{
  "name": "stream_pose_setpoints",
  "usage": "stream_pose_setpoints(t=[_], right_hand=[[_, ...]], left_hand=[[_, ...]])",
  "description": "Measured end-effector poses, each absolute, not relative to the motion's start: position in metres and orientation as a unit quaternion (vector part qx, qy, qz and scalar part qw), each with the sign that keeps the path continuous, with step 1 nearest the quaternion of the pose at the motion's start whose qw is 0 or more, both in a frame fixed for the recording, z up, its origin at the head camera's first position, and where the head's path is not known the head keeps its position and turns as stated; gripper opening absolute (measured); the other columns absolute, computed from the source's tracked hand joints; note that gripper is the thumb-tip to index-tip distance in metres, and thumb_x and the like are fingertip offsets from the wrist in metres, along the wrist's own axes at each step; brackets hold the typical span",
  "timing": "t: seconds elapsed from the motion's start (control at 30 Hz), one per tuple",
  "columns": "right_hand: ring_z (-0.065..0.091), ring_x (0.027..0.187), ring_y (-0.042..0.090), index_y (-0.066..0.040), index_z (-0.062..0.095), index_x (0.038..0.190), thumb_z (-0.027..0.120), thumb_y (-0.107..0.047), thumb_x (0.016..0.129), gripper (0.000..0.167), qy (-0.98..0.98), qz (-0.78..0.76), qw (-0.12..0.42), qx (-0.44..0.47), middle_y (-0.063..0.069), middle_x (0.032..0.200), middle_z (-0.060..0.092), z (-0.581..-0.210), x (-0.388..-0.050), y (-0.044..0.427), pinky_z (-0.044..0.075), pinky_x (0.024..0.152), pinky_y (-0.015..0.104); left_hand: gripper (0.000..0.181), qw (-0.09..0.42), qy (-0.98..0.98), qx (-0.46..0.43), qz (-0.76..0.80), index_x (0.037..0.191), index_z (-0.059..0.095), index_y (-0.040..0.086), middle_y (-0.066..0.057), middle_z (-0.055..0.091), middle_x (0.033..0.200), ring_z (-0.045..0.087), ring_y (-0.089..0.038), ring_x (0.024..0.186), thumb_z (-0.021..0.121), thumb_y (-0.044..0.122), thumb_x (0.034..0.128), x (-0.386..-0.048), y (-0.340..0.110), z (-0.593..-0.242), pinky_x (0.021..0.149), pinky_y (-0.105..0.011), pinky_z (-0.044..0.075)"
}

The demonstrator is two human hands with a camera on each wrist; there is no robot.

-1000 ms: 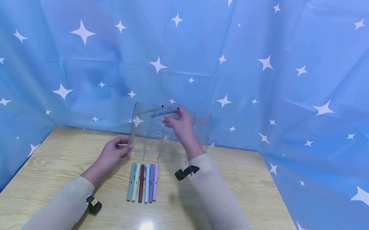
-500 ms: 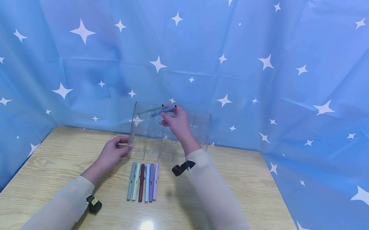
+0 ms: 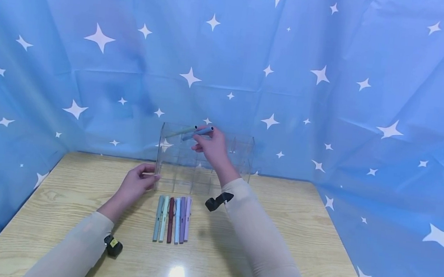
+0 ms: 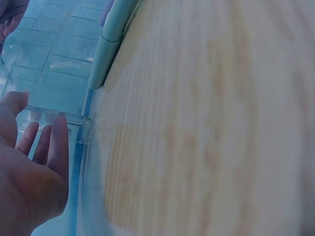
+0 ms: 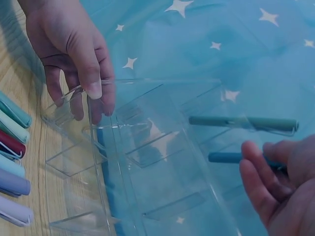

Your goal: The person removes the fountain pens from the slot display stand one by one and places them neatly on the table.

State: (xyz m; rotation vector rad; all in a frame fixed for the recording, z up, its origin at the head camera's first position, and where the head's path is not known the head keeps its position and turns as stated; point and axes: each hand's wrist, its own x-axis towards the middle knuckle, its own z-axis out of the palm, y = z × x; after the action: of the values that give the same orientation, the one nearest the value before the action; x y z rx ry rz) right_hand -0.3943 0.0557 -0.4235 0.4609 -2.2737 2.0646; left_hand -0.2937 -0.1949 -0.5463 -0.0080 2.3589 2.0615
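Observation:
A clear plastic organizer (image 3: 159, 150) with compartments stands upright at the back of the table. My left hand (image 3: 138, 181) grips its left side wall, the thumb (image 5: 93, 88) on one face and the fingers around the other. At the top, my right hand (image 3: 214, 149) pinches a blue pen (image 3: 205, 130) near its right end. The pen slants over the organizer's upper part, its left end lower; I cannot tell if it touches a shelf. A green pen (image 3: 180, 131) lies tilted in the upper left, just beside the blue one.
In front of the organizer, several pens lie side by side on the wooden table (image 3: 277, 234), among them a teal pen (image 3: 158, 220), a dark red pen (image 3: 170, 221) and a lilac pen (image 3: 187, 220). A blue starry curtain (image 3: 229, 67) hangs right behind the organizer.
My right hand has shifted slightly left with the blue pen, mostly in the first half second. The left hand, the organizer and the other pens stay where they were.

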Motion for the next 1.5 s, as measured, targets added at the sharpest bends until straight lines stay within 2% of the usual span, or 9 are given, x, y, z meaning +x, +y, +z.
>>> stream_pose_setpoints(t=[0.23,0.57,0.77,0.97,1.13,1.23,1.37,1.5], right_hand=[[0.077,0.071,0.019,-0.005,0.071,0.124,0.073,-0.008,0.108,0.016,-0.718,0.682,0.030,0.133,0.013,0.121,0.074,-0.423,-0.392,0.056,0.070,0.083,0.054],[0.076,0.070,0.019,-0.001,0.070,0.128,0.075,-0.008,0.107,0.022,-0.695,0.704,0.055,0.138,0.012,0.120,0.078,-0.424,-0.392,0.062,0.071,0.075,0.043],[0.075,0.068,0.018,-0.002,0.069,0.128,0.076,-0.008,0.106,0.024,-0.693,0.706,0.066,0.130,0.013,0.120,0.079,-0.421,-0.390,0.065,0.070,0.072,0.038],[0.075,0.068,0.017,-0.002,0.069,0.129,0.076,-0.010,0.107,0.025,-0.687,0.711,0.084,0.129,0.016,0.122,0.079,-0.418,-0.387,0.072,0.070,0.071,0.036],[0.074,0.066,0.015,-0.006,0.067,0.126,0.076,-0.011,0.107,0.022,-0.663,0.732,0.102,0.119,0.013,0.121,0.079,-0.415,-0.384,0.079,0.069,0.070,0.034],[0.075,0.069,0.015,-0.001,0.064,0.130,0.077,-0.013,0.107,0.029,-0.647,0.746,0.108,0.114,0.019,0.125,0.078,-0.413,-0.381,0.085,0.069,0.070,0.033],[0.077,0.075,0.015,0.007,0.059,0.137,0.078,-0.013,0.106,0.042,-0.631,0.759,0.114,0.116,0.028,0.131,0.074,-0.411,-0.375,0.093,0.070,0.077,0.042],[0.079,0.086,0.018,0.008,0.057,0.140,0.078,-0.013,0.106,0.045,-0.632,0.757,0.123,0.112,0.023,0.128,0.077,-0.412,-0.370,0.100,0.068,0.088,0.052]], left_hand=[[0.051,0.005,0.749,-0.001,0.662,0.152,0.057,-0.002,-0.026,0.060,0.148,0.067,-0.034,0.126,0.073,0.019,0.1090,-0.294,-0.195,-0.545,0.102,-0.040,0.064],[0.050,0.003,0.755,-0.002,0.656,0.151,0.057,-0.004,-0.027,0.061,0.146,0.068,-0.033,0.124,0.073,0.019,0.1093,-0.294,-0.195,-0.547,0.101,-0.038,0.064],[0.049,0.005,0.754,-0.003,0.657,0.151,0.057,-0.005,-0.028,0.061,0.147,0.068,-0.035,0.125,0.072,0.018,0.1099,-0.293,-0.194,-0.546,0.101,-0.039,0.065],[0.051,0.006,0.750,-0.004,0.661,0.152,0.056,-0.005,-0.029,0.059,0.149,0.067,-0.038,0.128,0.072,0.018,0.1095,-0.292,-0.193,-0.545,0.103,-0.041,0.064],[0.051,0.007,0.748,-0.006,0.663,0.153,0.054,-0.006,-0.028,0.061,0.147,0.065,-0.041,0.131,0.071,0.017,0.1100,-0.292,-0.193,-0.544,0.102,-0.038,0.064],[0.052,0.010,0.749,-0.007,0.663,0.153,0.053,-0.006,-0.028,0.061,0.146,0.065,-0.041,0.131,0.071,0.017,0.1102,-0.292,-0.194,-0.545,0.103,-0.038,0.064],[0.054,0.011,0.749,-0.003,0.663,0.154,0.053,-0.006,-0.028,0.061,0.145,0.065,-0.042,0.129,0.072,0.019,0.1101,-0.291,-0.195,-0.545,0.104,-0.042,0.064],[0.053,0.011,0.751,-0.003,0.661,0.153,0.054,-0.006,-0.027,0.062,0.144,0.065,-0.042,0.129,0.072,0.019,0.1100,-0.292,-0.195,-0.545,0.103,-0.041,0.064]])
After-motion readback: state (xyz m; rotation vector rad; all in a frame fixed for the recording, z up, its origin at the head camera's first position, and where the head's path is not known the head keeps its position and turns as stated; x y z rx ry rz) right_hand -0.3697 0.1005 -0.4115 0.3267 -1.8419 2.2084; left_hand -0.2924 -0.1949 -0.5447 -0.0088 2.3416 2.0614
